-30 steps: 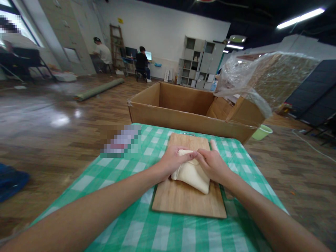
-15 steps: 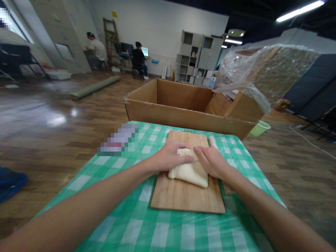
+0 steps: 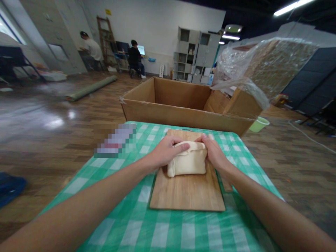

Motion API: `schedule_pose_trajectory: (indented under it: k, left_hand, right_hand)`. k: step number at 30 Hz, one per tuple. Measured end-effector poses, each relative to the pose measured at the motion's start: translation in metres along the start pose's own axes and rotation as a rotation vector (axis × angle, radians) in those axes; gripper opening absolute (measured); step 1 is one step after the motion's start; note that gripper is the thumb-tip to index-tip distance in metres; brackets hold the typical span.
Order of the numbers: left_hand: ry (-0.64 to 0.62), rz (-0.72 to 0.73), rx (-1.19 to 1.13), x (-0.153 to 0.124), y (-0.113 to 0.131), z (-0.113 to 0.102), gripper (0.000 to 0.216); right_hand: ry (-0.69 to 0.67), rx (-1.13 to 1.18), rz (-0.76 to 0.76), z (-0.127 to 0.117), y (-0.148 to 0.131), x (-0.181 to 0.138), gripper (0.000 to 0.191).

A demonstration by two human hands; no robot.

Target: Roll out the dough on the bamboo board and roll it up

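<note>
A pale folded slab of dough [image 3: 187, 162] lies on a wooden cutting board [image 3: 187, 190] on a table with a green and white checked cloth [image 3: 131, 224]. My left hand [image 3: 165, 151] grips the dough's left far edge, fingers curled over its top. Holding the right far corner is my right hand [image 3: 214, 151], with its fingers bent round the edge. The dough looks squared up, roughly rectangular, between both hands.
A large open cardboard box [image 3: 183, 105] stands just past the table's far edge, with crumpled clear plastic [image 3: 262, 66] at its right. A green bowl [image 3: 258, 124] and a rolled mat [image 3: 90, 87] lie on the wooden floor. Two people sit at far desks.
Both hands have shifted from the dough's top centre to its far corners. The dough has turned from a slanted shape into a squarer block. The view has tilted down slightly.
</note>
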State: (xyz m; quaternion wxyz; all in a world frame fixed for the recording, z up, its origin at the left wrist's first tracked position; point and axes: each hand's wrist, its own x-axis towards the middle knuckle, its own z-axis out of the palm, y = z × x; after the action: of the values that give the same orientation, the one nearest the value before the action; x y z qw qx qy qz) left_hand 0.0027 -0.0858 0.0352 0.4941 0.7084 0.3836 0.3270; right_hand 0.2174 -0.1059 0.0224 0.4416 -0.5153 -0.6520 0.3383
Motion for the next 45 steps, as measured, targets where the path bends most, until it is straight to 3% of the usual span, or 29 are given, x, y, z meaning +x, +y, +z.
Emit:
schedule_pose_trajectory:
  k: [3, 6, 8, 10, 14, 16, 20, 29, 38, 45]
  left_hand:
    - [0.131, -0.048, -0.23, 0.001, -0.006, 0.01, 0.042]
    - [0.125, -0.136, -0.4, 0.0, -0.007, 0.017, 0.042]
    - [0.054, -0.196, -0.443, -0.002, -0.005, 0.018, 0.04]
    - [-0.069, -0.204, -0.432, -0.003, -0.002, 0.019, 0.041]
    - [-0.248, -0.13, -0.403, -0.006, -0.003, 0.02, 0.051]
    - [-0.187, -0.101, -0.417, -0.004, -0.009, 0.023, 0.052]
    - [0.051, -0.065, -0.422, 0.0, -0.021, 0.027, 0.047]
    - [0.109, 0.152, 0.058, -0.007, -0.016, 0.026, 0.034]
    - [0.249, 0.025, -0.086, -0.006, -0.021, 0.029, 0.042]
    - [0.072, 0.27, 0.574, -0.01, -0.018, 0.025, 0.042]
  right_hand:
    - [0.017, 0.164, 0.081, 0.001, 0.012, 0.007, 0.059]
    - [0.123, -0.015, -0.002, 0.002, 0.016, 0.008, 0.053]
    - [0.137, -0.195, -0.057, 0.003, 0.013, 0.004, 0.05]
    - [0.067, -0.302, -0.102, 0.006, 0.006, -0.001, 0.049]
    - [-0.063, -0.335, -0.174, 0.011, -0.006, -0.009, 0.043]
    - [-0.053, -0.328, -0.191, 0.011, -0.008, -0.01, 0.041]
    - [-0.058, -0.388, -0.202, 0.006, -0.004, -0.006, 0.044]
    - [-0.12, -0.597, -0.267, 0.011, 0.0, -0.007, 0.052]
    - [-0.071, -0.476, -0.185, 0.007, -0.002, -0.006, 0.059]
    - [-0.037, -0.79, -0.187, 0.015, 0.003, -0.005, 0.064]
